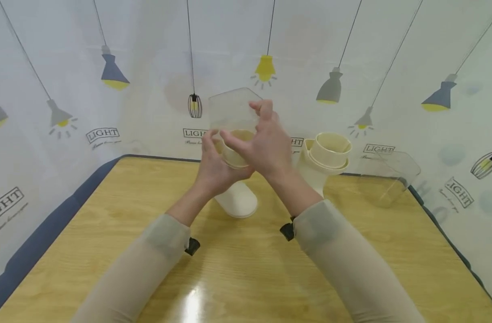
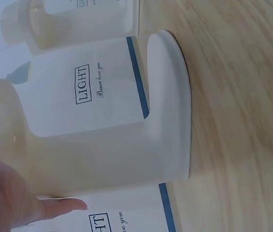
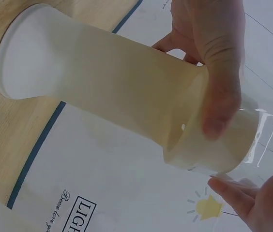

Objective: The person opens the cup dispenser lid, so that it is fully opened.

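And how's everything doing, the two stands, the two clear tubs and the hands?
Left stand: upright on the table
Right stand: upright, untouched
Left tub: held at the left stand, can't tell if seated
Right tub: on the table, untouched
Left hand: gripping the left stand
Right hand: holding the left tub

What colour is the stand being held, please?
The stand is cream with a white base, clearest in the right wrist view.
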Motion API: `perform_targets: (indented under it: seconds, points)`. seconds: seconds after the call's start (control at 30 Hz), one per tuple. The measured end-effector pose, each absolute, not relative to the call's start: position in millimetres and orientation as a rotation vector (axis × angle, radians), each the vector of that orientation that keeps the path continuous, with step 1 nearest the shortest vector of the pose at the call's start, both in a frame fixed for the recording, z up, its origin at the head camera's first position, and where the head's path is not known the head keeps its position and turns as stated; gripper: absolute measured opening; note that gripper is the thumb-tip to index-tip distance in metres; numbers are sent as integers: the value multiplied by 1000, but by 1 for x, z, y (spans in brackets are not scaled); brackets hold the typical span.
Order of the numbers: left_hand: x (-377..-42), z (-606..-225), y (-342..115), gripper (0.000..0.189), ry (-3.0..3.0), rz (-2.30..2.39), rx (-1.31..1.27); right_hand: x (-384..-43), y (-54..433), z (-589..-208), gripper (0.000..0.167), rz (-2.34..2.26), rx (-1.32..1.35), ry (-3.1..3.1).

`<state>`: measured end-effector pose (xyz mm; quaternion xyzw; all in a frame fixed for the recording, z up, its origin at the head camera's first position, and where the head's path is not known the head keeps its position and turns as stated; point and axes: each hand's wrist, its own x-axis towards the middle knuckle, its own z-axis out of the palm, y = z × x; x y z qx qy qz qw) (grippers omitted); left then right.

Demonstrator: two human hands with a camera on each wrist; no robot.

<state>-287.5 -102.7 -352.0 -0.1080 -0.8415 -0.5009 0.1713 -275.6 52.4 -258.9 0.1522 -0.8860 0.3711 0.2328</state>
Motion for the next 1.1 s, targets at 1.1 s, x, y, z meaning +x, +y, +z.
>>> perform_targets:
  seconds: [1.1]
  points:
    - [-289,-349,-107,135,-2451,-1473,-379,-261,60,-257,93,936,410,-2444]
